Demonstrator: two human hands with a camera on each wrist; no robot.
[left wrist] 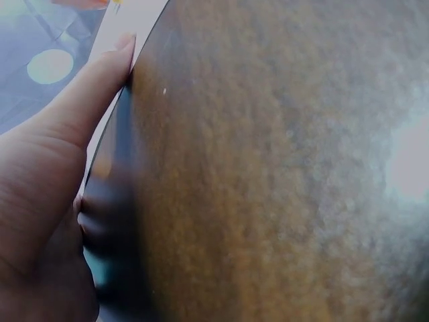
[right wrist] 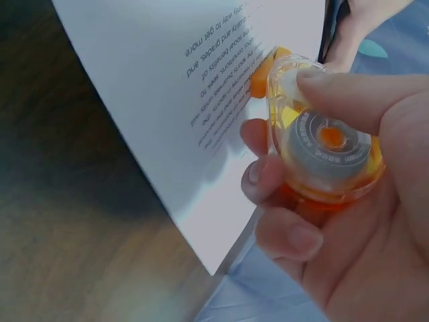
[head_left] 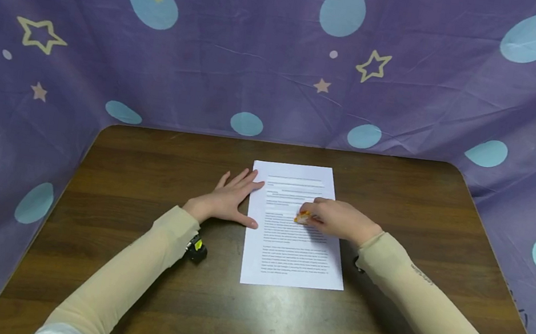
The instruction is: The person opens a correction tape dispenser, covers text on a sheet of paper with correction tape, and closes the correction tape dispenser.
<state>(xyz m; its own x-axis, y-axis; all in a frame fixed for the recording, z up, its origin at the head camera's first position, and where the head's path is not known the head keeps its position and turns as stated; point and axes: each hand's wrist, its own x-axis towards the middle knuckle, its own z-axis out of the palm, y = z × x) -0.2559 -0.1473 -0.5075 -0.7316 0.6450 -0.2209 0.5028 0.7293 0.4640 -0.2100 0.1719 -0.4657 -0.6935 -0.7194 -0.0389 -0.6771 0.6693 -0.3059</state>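
Observation:
A printed sheet of paper (head_left: 295, 260) lies flat on the wooden table. White strips cover some of its upper lines. My right hand (head_left: 340, 219) is over the middle of the page, gripping a correction tape dispenser (right wrist: 328, 151) with a clear and orange case and a grey reel inside. The thumb lies on its near side and the fingers curl round the other. Its orange tip (right wrist: 263, 79) is at the paper; exact contact cannot be told. My left hand (head_left: 226, 200) rests spread at the sheet's left edge, thumb and fingertips on the paper.
The brown wooden table (head_left: 154, 161) extends around the sheet on every side. Behind and beside it hangs a purple curtain (head_left: 200, 64) with stars and blue dots. A small black device (head_left: 196, 250) sits under the left wrist.

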